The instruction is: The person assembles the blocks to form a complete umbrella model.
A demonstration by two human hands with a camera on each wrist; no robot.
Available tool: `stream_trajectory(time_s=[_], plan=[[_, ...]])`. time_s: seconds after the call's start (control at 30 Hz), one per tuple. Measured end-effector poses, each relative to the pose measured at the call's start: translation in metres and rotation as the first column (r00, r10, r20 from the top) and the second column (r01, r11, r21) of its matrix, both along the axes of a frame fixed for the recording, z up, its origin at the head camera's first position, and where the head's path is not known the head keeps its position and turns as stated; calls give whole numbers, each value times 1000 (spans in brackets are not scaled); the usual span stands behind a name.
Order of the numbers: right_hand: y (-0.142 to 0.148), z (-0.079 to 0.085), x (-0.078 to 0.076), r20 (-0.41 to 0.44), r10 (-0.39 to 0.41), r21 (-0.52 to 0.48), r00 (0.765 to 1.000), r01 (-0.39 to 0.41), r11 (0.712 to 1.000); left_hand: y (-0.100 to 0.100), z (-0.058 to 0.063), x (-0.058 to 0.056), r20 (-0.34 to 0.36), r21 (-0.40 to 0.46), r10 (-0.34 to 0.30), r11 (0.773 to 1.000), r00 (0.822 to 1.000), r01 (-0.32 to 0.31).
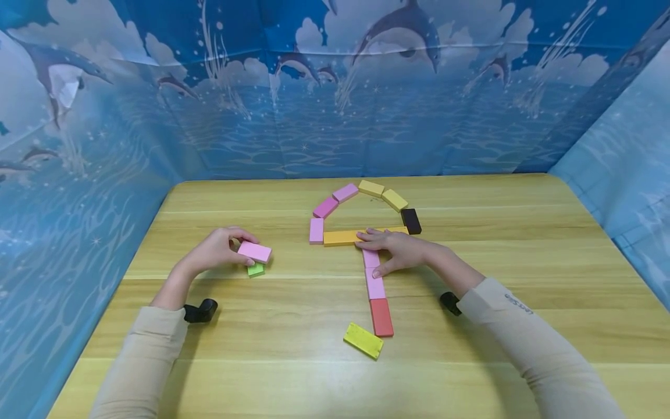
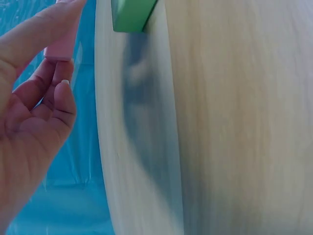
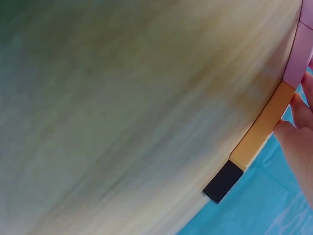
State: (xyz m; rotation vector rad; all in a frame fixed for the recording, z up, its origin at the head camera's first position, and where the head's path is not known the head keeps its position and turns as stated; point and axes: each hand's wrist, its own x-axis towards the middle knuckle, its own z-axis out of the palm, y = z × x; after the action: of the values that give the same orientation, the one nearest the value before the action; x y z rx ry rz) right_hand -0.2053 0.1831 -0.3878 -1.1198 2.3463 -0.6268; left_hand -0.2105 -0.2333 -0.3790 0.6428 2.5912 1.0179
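My left hand (image 1: 213,254) pinches a pink block (image 1: 255,251) between thumb and fingers. Partly under it in the head view shows a green block (image 1: 256,270) on the table; the left wrist view has the pink block (image 2: 62,46) apart from the green block (image 2: 131,14). At the middle, my right hand (image 1: 404,249) rests with extended fingers over a row of orange blocks (image 1: 340,238) and the top of a column. That column has light pink blocks (image 1: 374,284) and a red block (image 1: 381,318) at its near end. Fingers hide part of the orange row.
An arch of pink blocks (image 1: 325,207), yellow blocks (image 1: 395,199) and a black block (image 1: 411,221) curves behind the orange row. Near the red block, a bright yellow block (image 1: 363,341) lies slanted. Blue dolphin-print cloth (image 1: 324,134) borders the wooden table (image 1: 251,355).
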Motion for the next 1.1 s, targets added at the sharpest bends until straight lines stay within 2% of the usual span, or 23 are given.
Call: stream_trajectory(time_s=[0.37, 0.7, 0.87, 1.1], plan=[[0, 0, 1, -3, -5, -3, 1000, 5, 1000, 15, 0, 2, -18, -3, -85, 996, 996, 85], [0, 0, 0, -3, -4, -10, 1000, 4, 1000, 35, 1, 8, -15, 14, -191, 981, 981, 191], [0, 0, -1, -8, 0, -9, 1000, 0, 1000, 47, 0, 12, -14, 20, -251, 968, 968, 251], [0, 1, 0, 2, 2, -10, 1000, -2, 1000, 60, -5, 19, -27, 2, -352, 936, 936, 352]])
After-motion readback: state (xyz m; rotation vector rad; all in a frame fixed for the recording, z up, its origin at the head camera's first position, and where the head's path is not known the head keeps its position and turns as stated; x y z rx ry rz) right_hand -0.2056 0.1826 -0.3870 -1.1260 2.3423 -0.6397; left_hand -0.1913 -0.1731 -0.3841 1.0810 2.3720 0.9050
